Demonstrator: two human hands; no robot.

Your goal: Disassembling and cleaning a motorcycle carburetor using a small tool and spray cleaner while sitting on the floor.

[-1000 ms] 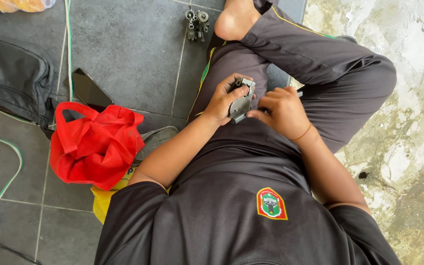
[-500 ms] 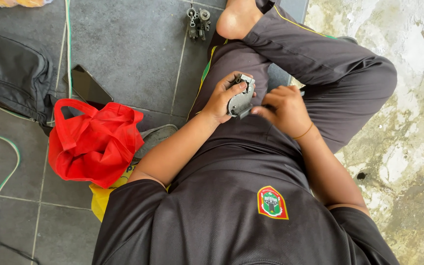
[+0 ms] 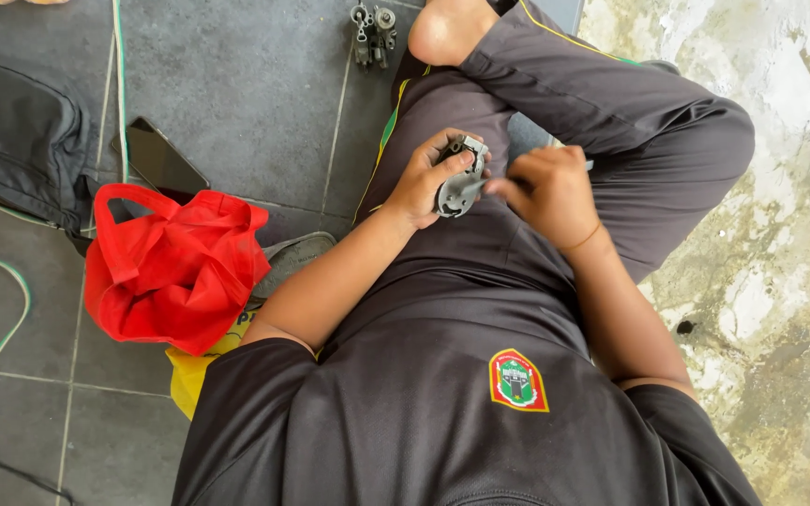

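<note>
I sit cross-legged on the floor in dark trousers and a dark shirt. My left hand [image 3: 428, 178] grips a small grey metal part [image 3: 459, 186] over my lap. My right hand [image 3: 547, 192] is closed beside it, fingertips touching the part's right side. A thin tool seems to stick out past that hand toward the knee, but it is mostly hidden. My bare foot [image 3: 447, 28] rests at the top of the view.
A red fabric bag [image 3: 172, 267] lies on the grey tiles at my left, over a yellow bag [image 3: 197, 375]. Nearby are a dark phone [image 3: 159, 159], a black bag [image 3: 13, 141], a green cable [image 3: 7, 300] and small metal parts [image 3: 373, 28]. A stained concrete wall [image 3: 780, 234] runs along the right.
Both hands stay on the metal part and have shifted it slightly in my lap. The view has drifted a little; nothing else has moved.
</note>
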